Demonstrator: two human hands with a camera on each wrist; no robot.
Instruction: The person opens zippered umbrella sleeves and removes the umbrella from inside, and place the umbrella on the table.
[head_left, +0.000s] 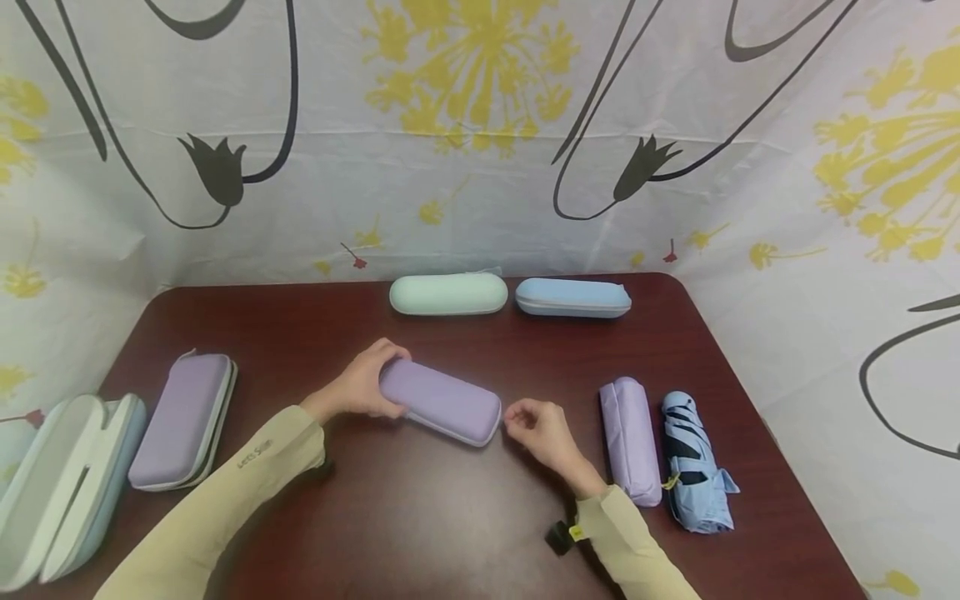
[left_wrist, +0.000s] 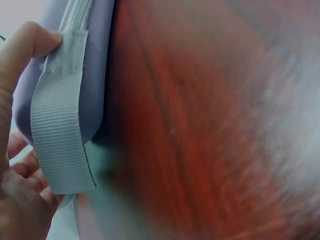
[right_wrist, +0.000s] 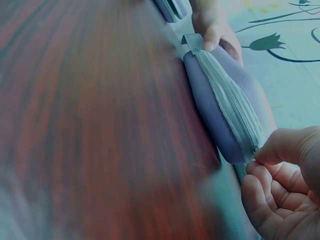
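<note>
A purple zippered hard case [head_left: 442,402] lies at an angle in the middle of the table. My left hand [head_left: 367,382] grips its left end, the thumb [left_wrist: 32,42] pressing by the base of a grey fabric loop [left_wrist: 60,115]. At the case's right end, my right hand [head_left: 546,429] pinches the zipper pull [right_wrist: 255,150] between thumb and forefinger; the fingertips hide most of the pull. The grey zipper [right_wrist: 227,95] runs along the side of the case and looks closed in the right wrist view.
Left stand another purple case [head_left: 183,417] and an open pale blue-and-white case [head_left: 75,492]. A mint case [head_left: 448,295] and a blue case [head_left: 573,297] line the back edge. Right lie a purple pouch [head_left: 630,442] and a folded blue umbrella [head_left: 693,467]. Patterned cloth [head_left: 315,208] surrounds the table.
</note>
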